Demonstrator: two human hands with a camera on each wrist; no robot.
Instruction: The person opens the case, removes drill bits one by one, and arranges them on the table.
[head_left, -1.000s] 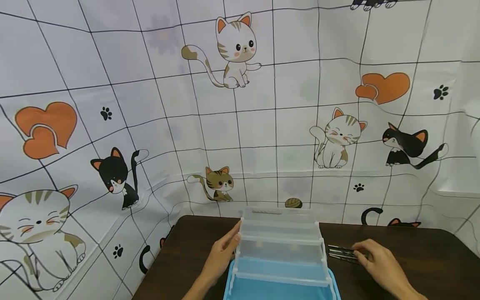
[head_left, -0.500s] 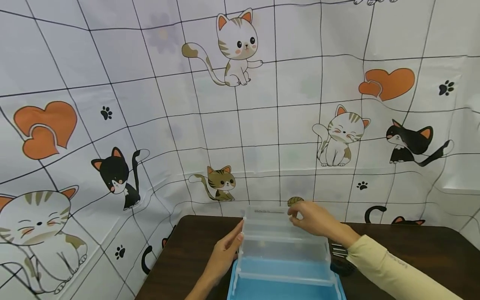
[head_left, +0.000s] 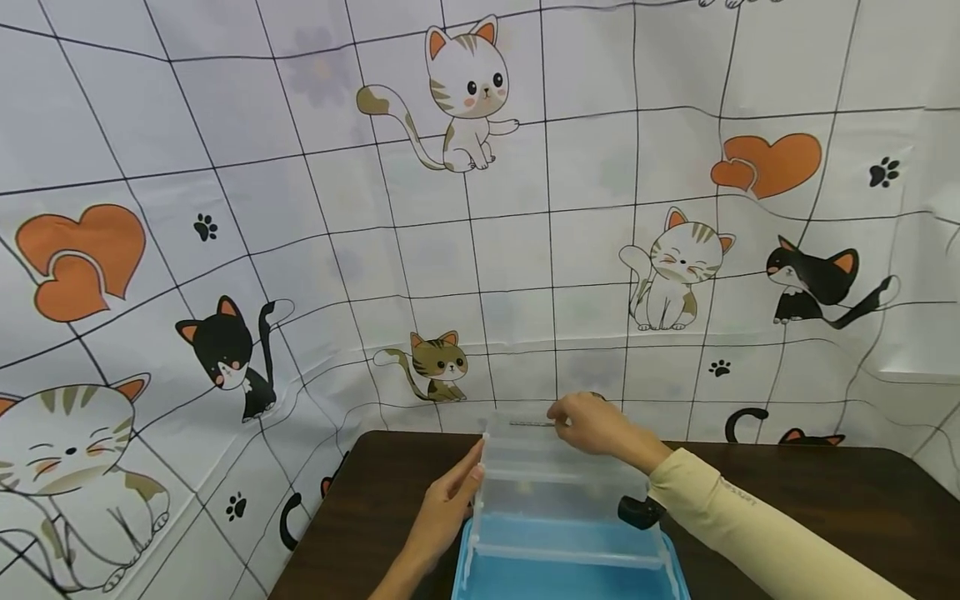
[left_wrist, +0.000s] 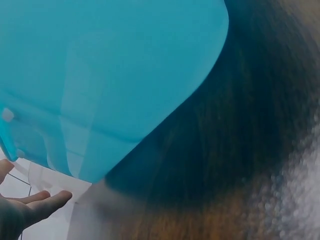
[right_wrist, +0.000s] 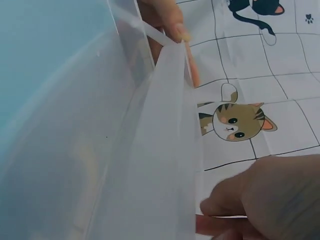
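Observation:
A storage box stands on the table, with a blue base (head_left: 570, 579) and translucent fold-out trays (head_left: 558, 500) rising in steps toward the back. In the top tray lies a thin, spiral drill bit (head_left: 531, 424). My left hand (head_left: 446, 504) holds the trays' left side; in the right wrist view its thumb and a finger (right_wrist: 194, 65) straddle a tray corner. Over the top tray, my right hand (head_left: 596, 425) is in a pinch, fingertips at the drill bit's right end. Those fingertips are partly behind the tray wall (right_wrist: 167, 150) in the right wrist view.
The dark wooden table (head_left: 810, 508) extends to both sides of the box. Behind it hangs a white cat-print sheet (head_left: 585, 250). A black wrist camera (head_left: 641, 511) and the right sleeve (head_left: 720, 508) overlap the box's right edge and cover the table spot beside it.
My right hand has left several drill bits on the table at the right and crossed to the top tray, then slid slightly left there. My left hand stays at the tray side.

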